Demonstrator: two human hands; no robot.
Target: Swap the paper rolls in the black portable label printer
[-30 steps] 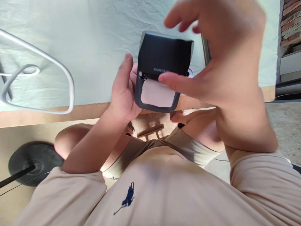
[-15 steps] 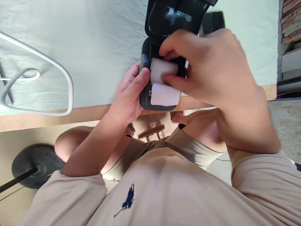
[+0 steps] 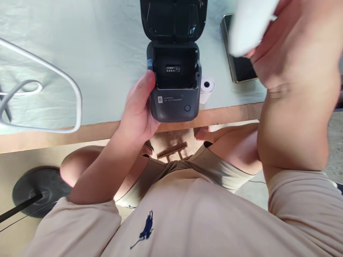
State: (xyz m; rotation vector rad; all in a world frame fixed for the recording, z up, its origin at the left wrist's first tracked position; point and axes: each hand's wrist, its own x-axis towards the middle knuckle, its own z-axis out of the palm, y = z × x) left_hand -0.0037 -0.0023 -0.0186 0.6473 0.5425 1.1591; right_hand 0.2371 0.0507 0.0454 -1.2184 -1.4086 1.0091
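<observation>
Centrally, a dark grey, rounded plastic label printer (image 3: 175,101) is held at the near edge of a worktop (image 3: 115,50) covered in pale green cloth. The left hand (image 3: 140,110) touches it and is the nearer of the two, curled round its left side with the thumb over the upper edge; the other fingers are mostly hidden.

The right hand (image 3: 292,53) is well apart, farther forward and to the right. It is closed on a smooth, white, elongated object (image 3: 252,26), too blurred to identify, which slants down to the left in front of a flat, dark, phone-like slab (image 3: 242,71).

The printer's long axis runs straight away from the person's body. Its glossy black lid (image 3: 174,21) stands open at the far end, so the uncovered chamber (image 3: 175,78) lies to the left of the right hand and nearer the body. White lettering and a small pictogram mark the chamber wall. The front panel carries a round power button (image 3: 187,107) and a small white symbol.

Just beside the printer's right side is a white paper roll (image 3: 205,95), its hollow core facing up; whether they touch is unclear.
</observation>
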